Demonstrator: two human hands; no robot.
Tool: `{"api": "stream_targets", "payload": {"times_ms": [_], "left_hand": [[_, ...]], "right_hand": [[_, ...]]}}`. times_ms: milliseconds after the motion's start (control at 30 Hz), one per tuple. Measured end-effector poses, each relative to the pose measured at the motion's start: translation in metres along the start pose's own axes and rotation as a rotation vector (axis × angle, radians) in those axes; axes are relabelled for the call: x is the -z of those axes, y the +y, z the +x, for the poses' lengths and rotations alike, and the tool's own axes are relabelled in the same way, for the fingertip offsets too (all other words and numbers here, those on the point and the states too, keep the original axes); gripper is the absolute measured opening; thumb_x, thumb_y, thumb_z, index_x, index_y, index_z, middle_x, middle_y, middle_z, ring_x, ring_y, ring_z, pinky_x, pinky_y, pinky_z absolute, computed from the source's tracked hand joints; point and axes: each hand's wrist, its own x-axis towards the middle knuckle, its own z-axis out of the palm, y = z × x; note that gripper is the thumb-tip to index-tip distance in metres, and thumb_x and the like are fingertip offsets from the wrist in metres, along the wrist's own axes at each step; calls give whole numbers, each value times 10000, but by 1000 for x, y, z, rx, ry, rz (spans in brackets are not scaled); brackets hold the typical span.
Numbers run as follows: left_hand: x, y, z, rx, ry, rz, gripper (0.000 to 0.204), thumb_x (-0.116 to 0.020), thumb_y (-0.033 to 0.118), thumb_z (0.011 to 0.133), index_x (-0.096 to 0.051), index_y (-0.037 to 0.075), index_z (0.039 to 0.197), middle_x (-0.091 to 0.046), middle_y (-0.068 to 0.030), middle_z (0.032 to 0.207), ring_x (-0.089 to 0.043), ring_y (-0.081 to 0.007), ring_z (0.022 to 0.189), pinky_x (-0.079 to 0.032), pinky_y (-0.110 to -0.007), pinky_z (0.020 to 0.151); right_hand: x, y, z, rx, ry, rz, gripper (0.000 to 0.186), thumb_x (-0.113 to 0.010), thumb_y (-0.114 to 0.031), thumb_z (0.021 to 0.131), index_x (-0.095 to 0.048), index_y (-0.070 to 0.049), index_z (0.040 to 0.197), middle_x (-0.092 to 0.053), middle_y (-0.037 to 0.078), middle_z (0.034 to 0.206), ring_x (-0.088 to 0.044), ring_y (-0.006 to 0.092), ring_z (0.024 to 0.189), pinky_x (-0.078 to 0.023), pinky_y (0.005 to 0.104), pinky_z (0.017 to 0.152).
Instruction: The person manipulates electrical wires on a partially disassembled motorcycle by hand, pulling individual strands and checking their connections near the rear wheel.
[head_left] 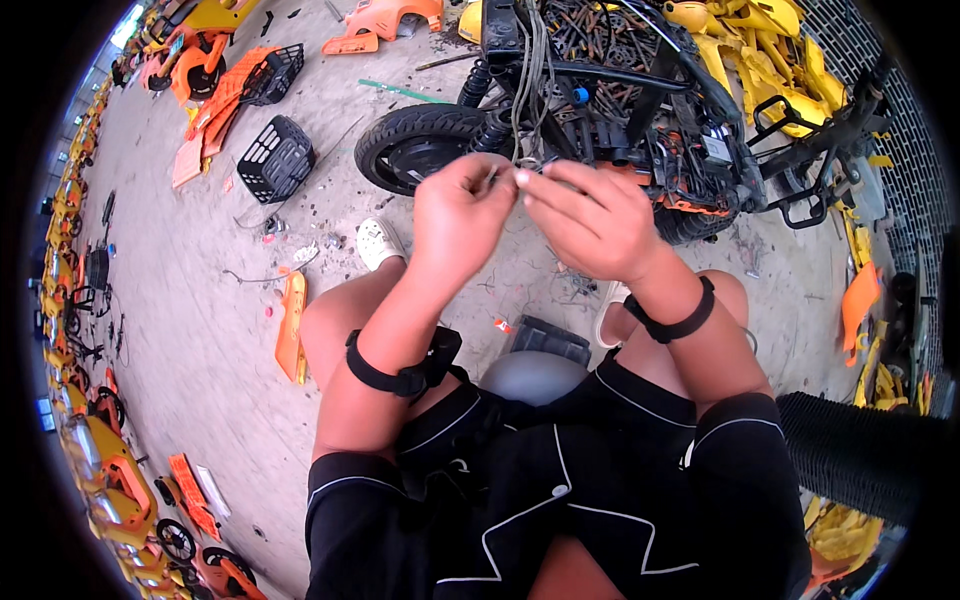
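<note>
"Two hands meet before the stripped scooter point(620, 71). How do they stand?"

"The left hand point(462, 215) has its thumb and fingers drawn together in a pinch, and the right hand point(595, 222) pinches just beside it, fingertips nearly touching. Both seem to have hold of the lower part of the grey cables point(533, 85), though the exact piece is too small to tell."

"Where do those cables lie?"

"They hang down over the scooter's near side, to the right of the black spring point(474, 85) and the wheel point(415, 150), down to the fingertips."

"What could go wrong?"

"A slip, most likely. The strands look thin and only the fingertips grip them, so a sharp tug could pull them free. Pulling sideways might also snag them on the spring or the frame parts close by."

"And the person?"

"Those fingers are bare, so a frayed end, if one is there, could prick them. Scraps point(325, 242) lie near the left shoe point(378, 243) too; a careless step could land on one."
</note>
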Motion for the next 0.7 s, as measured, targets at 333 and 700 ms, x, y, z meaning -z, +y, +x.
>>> {"api": "stream_targets", "payload": {"times_ms": [333, 700], "left_hand": [[14, 1, 2, -634, 146, 489, 155, -730, 76, 767, -681, 62, 913, -551, -72, 619, -520, -171, 505, -411, -303, 456], [20, 0, 4, -1040, 15, 657, 324, -692, 15, 655, -666, 74, 972, -476, -16, 623, -503, -183, 522, -442, -298, 467]], "right_hand": [[18, -7, 13, -1510, -280, 1613, 295, -585, -291, 936, -594, -33, 1078, -631, 54, 850, -561, 95, 662, -438, 228, 539], [25, 0, 18, -1731, -314, 1883, 321, -564, -328, 928, -621, -15, 886, -615, 64, 680, -530, 93, 516, -364, 196, 402]]}}
